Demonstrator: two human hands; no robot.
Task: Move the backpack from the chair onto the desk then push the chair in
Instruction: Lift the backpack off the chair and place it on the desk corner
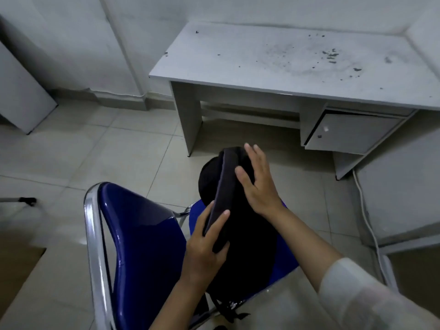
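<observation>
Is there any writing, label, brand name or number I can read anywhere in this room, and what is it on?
None can be read.
Black fabric backpack: no logo or tag visible.
Blue padded chair with chrome frame: no marking.
Grey laminate desk: only dark specks and smudges, not letters.
Grey cabinet door under the desk: plain.

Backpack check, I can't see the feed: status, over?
Left hand gripping black fabric backpack's strap; right hand open against its top. Backpack on blue chair. Grey desk: only specks.
</observation>
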